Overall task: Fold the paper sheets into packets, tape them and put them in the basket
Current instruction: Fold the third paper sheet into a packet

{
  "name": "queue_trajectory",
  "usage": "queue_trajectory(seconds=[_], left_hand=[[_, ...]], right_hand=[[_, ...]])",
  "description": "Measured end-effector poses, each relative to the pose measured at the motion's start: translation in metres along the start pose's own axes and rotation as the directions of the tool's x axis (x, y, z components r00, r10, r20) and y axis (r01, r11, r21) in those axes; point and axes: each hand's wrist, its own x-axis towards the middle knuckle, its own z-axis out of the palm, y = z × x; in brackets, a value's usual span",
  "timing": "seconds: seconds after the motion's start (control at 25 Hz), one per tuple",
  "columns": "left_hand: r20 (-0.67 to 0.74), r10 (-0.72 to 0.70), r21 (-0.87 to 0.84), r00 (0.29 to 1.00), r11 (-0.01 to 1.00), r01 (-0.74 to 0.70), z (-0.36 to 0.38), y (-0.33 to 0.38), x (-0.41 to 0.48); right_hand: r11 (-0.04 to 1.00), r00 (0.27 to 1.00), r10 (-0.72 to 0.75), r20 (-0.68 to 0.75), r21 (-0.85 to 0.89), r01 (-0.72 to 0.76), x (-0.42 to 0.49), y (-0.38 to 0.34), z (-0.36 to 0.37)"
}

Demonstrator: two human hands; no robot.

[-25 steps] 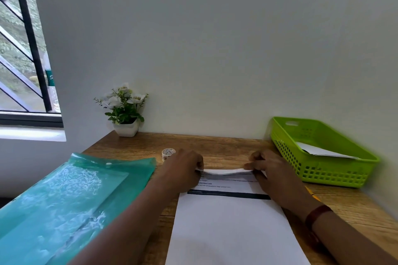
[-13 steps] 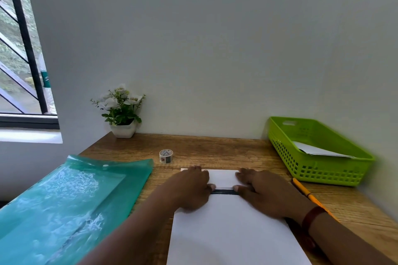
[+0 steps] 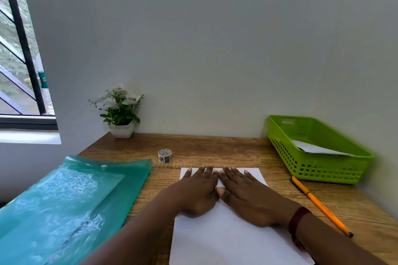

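Your left hand (image 3: 195, 191) and right hand (image 3: 247, 196) lay flat side by side, fingers straight, pressing the far end of the paper sheet (image 3: 226, 239) on the desk (image 3: 215, 148), grasping nothing. Tape roll (image 3: 165, 155) sat just past the sheet, left. Basket (image 3: 323, 170) stood far right with folded paper (image 3: 316, 148) inside. Pencil (image 3: 318, 204) lay between sheet and basket.

— How do the hands lie?
— Both flat, palms down. The left hand (image 3: 197, 191) and right hand (image 3: 249, 198) sit side by side, touching along their inner sides.
— Fingers?
— Straight, slightly spread, pointing toward the far edge of the tabletop (image 3: 215, 146).
— The arms?
— Both forearms reach in from the near edge, converging.
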Motion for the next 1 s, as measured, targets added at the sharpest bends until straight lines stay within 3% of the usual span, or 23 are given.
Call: queue_trajectory(seconds=[0.28,0.44,0.6,1.0], left_hand=[[-0.072,-0.205,-0.019,0.976,0.979,0.205,0.002,-0.013,0.007],[-0.132,-0.168,-0.045,0.977,0.986,0.163,-0.008,-0.020,0.002],[-0.218,-0.171,-0.135,0.961,0.980,0.144,-0.013,-0.031,0.002],[-0.223,-0.201,-0.280,0.954,0.950,0.135,-0.012,-0.040,0.006]], right_hand=[[0.994,0.993,0.111,-0.040,-0.005,-0.112,-0.006,0.016,-0.007],[0.998,0.992,0.063,-0.113,-0.018,-0.065,-0.005,0.030,-0.012],[0.994,0.974,0.035,-0.224,0.104,-0.012,-0.002,0.049,-0.009],[0.982,0.948,0.013,-0.317,0.181,0.047,0.000,0.053,-0.009]])
